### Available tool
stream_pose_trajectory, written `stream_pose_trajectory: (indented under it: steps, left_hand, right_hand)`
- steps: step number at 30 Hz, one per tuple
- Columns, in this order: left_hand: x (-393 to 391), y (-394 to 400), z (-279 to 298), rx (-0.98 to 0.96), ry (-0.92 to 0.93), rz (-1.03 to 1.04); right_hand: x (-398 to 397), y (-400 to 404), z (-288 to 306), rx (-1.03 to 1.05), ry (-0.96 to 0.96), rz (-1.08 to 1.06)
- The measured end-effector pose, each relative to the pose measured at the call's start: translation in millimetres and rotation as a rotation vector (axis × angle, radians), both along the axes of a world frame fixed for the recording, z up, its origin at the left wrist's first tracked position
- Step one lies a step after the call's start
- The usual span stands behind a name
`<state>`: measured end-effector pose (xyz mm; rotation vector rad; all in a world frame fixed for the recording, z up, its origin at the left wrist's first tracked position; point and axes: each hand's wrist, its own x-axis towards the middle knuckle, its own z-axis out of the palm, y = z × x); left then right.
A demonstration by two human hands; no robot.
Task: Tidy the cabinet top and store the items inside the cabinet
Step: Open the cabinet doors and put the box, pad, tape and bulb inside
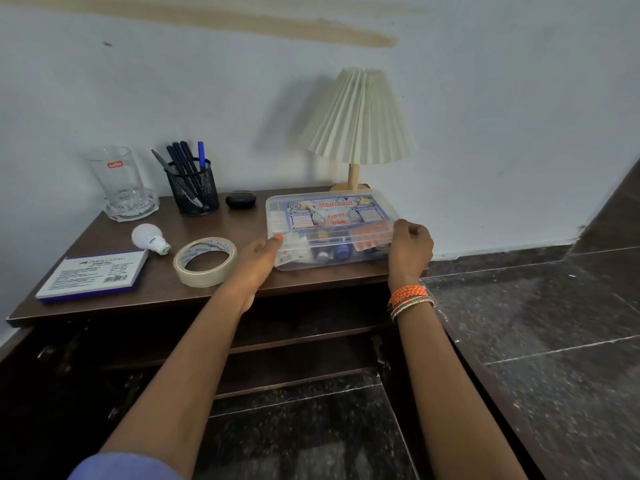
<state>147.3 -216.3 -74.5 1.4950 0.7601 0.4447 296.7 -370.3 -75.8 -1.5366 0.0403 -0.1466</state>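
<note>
A clear plastic first aid box [329, 216] with a printed label lies at the right front of the dark wooden cabinet top [166, 289]. My left hand [258, 261] grips its left front corner and my right hand [410, 245] grips its right end. Left of the box lie a roll of tape [205, 261], a white light bulb [148, 239] and a flat white-and-blue stationery box [93, 277]. Along the back stand a glass tumbler [121, 185], a black mesh pen holder [194, 188] with several pens, and a small black case [240, 199].
A pleated-shade table lamp [360, 123] stands at the back right against the wall. Below the top, the cabinet is open, showing dark shelves [304, 336]. Dark stone floor [536, 323] lies to the right.
</note>
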Motion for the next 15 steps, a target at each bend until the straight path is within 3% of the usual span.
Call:
stream_pose_trajectory:
  steps: [3, 8, 12, 15]
  left_hand:
    - [-11, -1, 2, -0.035, 0.012, 0.006]
    - [-35, -14, 21, -0.168, -0.126, 0.030]
    - [-65, -22, 32, -0.101, -0.169, 0.055]
    - [-97, -24, 27, -0.072, -0.183, 0.088]
  right_hand:
    - [0, -5, 5, 0.079, 0.110, 0.051]
    - [-28, -8, 21, 0.306, 0.211, 0.016]
    - [-48, -17, 32, 0.486, 0.209, -0.002]
    - [-72, -30, 31, 0.502, 0.185, 0.006]
